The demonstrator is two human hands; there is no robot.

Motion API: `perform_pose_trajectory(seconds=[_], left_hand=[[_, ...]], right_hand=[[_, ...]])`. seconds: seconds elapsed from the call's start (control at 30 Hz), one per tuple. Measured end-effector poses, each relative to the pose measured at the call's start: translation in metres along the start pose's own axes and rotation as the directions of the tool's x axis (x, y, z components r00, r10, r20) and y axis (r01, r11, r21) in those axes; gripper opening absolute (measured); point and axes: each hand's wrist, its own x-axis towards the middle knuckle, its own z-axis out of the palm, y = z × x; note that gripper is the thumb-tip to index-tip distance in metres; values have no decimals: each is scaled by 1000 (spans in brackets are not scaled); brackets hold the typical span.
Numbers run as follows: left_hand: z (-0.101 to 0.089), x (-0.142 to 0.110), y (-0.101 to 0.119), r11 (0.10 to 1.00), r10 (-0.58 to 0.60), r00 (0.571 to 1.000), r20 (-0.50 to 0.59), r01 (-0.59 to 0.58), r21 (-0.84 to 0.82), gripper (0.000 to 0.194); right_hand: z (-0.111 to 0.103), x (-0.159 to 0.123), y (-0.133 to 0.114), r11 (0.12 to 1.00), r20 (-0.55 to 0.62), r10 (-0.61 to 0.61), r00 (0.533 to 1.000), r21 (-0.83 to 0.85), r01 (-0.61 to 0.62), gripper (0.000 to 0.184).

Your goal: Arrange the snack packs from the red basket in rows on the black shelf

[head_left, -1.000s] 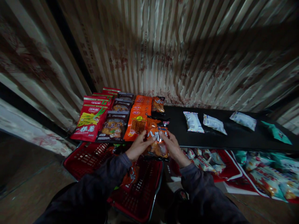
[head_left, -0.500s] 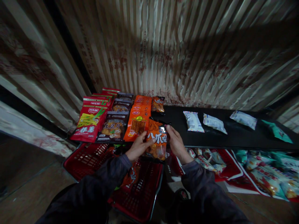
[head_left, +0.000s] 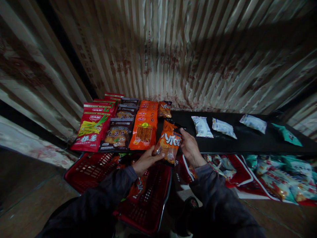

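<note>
An orange and black snack bag (head_left: 169, 140) is held between my two hands, tilted, over the front edge of the black shelf (head_left: 183, 120). My left hand (head_left: 148, 159) pinches its lower left side, thumb across the front. At its upper right edge, my right hand (head_left: 190, 147) has its fingers closed on the bag. A matching smaller-looking bag (head_left: 165, 109) lies behind it at the back of the shelf. Just left are orange stick-snack packets (head_left: 143, 130) in an overlapping row, then dark brown potato-slice bags (head_left: 116, 134) and red bags (head_left: 91, 129).
White packets (head_left: 202, 127) and a green packet (head_left: 287, 135) lie spaced along the shelf's right part. Below the shelf, a red basket (head_left: 146, 211) holds some orange bags. More bags (head_left: 279, 181) fill red containers at lower right. A corrugated covering (head_left: 158, 49) stands behind the shelf.
The orange bag has tilted, its top leaning left, and sits slightly higher. My left hand has slid lower on its side. The whole view has shifted slightly.
</note>
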Motion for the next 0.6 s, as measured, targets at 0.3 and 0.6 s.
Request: perform_pose_trajectory(seconds=[0.3, 0.6], left_hand=[[-3, 0, -12, 990, -20, 997, -74, 9, -138, 39], [-1, 3, -7, 979, -17, 998, -68, 3, -204, 33]], right_hand=[[-3, 1, -5, 996, -21, -14, 1000, 90, 16, 41], [-1, -3, -3, 999, 169, 22, 985, 23, -26, 47]])
